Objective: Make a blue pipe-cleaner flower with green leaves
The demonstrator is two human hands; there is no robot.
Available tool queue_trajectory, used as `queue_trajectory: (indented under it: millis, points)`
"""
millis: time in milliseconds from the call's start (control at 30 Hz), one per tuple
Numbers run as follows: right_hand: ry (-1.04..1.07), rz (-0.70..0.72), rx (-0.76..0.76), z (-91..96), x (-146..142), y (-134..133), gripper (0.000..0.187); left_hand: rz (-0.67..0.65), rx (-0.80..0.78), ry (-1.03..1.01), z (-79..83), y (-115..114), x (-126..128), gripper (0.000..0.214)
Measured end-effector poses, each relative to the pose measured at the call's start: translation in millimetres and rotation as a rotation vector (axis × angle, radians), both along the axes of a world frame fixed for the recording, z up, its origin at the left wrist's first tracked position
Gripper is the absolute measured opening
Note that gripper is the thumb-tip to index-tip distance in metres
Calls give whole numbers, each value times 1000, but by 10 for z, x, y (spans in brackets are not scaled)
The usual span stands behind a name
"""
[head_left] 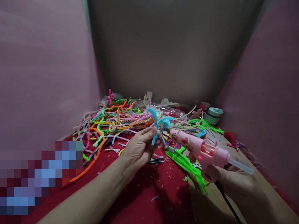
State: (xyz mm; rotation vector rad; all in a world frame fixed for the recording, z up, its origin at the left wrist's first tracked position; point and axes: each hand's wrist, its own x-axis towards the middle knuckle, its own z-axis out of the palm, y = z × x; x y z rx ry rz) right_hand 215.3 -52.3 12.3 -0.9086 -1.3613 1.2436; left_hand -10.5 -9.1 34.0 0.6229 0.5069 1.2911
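Observation:
My left hand [140, 146] is closed around the stem of a light blue pipe-cleaner flower [158, 122], holding it upright over the red cloth [149, 193]. My right hand [224, 179] grips a pink hot glue gun [201, 149] with a clear glue stick poking out of its back end. The gun's nozzle points left, close to the blue flower's stem. A red light glows on the gun's side, and a black cord runs down from its handle.
A tangled pile of pipe cleaners [114, 123] in many colours covers the back of the table. Neon green ones [187, 163] lie by the glue gun. Small scissors [156, 161] rest under my left hand. A round green container [213, 115] stands back right. Walls close in on three sides.

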Motion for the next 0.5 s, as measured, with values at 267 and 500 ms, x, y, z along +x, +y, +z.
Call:
queue_trajectory:
  millis: [267, 500]
  points:
    - [-15, -22, 7, 25, -5, -37, 29, -6, 18, -6, -16, -8, -7, 13]
    - [-21, 9, -26, 1, 38, -5, 29, -24, 31, -17, -19, -7, -7, 11]
